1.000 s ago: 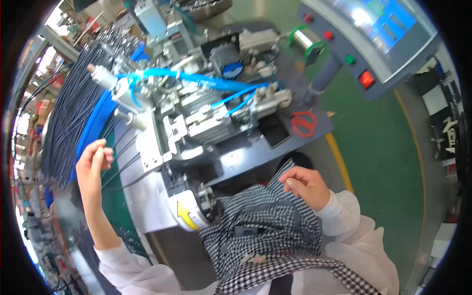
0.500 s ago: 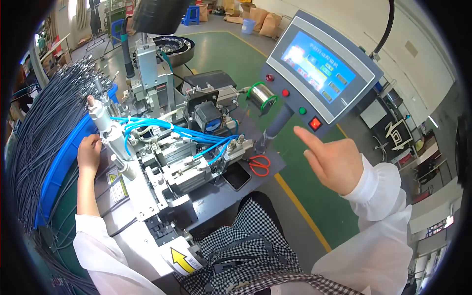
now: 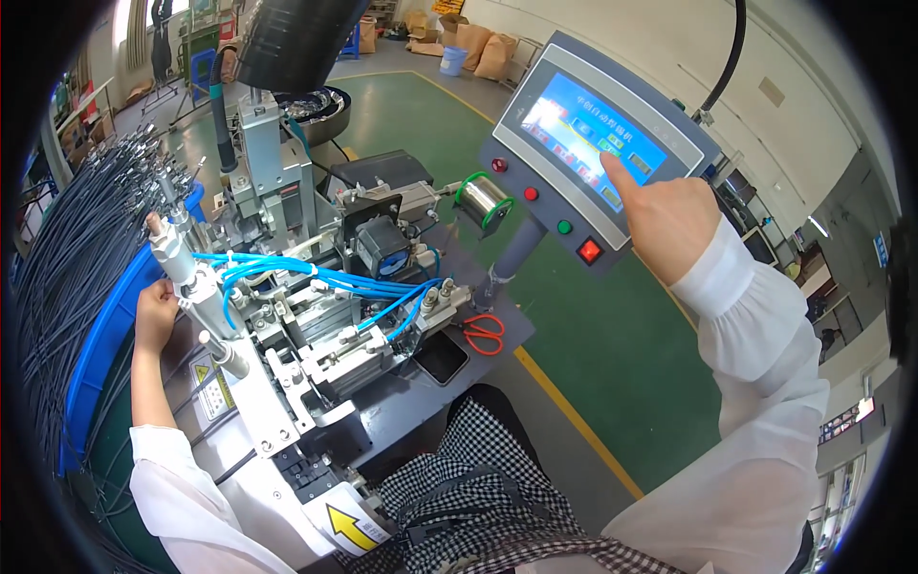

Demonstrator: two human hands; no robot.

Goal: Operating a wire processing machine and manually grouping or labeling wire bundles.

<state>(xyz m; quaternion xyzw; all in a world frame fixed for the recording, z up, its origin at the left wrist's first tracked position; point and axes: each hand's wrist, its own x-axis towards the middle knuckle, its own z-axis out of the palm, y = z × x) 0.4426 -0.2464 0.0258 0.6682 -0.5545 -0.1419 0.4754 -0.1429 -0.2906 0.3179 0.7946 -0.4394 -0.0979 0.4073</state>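
My right hand (image 3: pixel 669 220) is raised at the control panel (image 3: pixel 521 124), index finger stretched out with its tip at the lit blue touch screen (image 3: pixel 564 110). Its other fingers are folded and hold nothing. On the left, my left hand (image 3: pixel 156 318) is beside a metal cylinder (image 3: pixel 206 297) of the bench machine (image 3: pixel 316 340). Those fingers are curled in, and the machine partly hides the tips, so what they hold cannot be made out. Close to that hand, a blue tray (image 3: pixel 91 368) bears a thick bundle of black cables (image 3: pixel 81 239) with metal ends.
A spool of silvery wire (image 3: pixel 484 203) with green rims hangs by the panel post. Red-handled scissors (image 3: pixel 484 335) and a black phone-like slab (image 3: pixel 442 358) lie at the bench's front right. Blue air tubes (image 3: pixel 306 275) cross the machine. A black cylinder (image 3: pixel 298 43) looms above.
My right hand has moved up from beside the panel's lower buttons to the touch screen, index finger still extended. The view has shifted slightly. My left hand stays by the machine.
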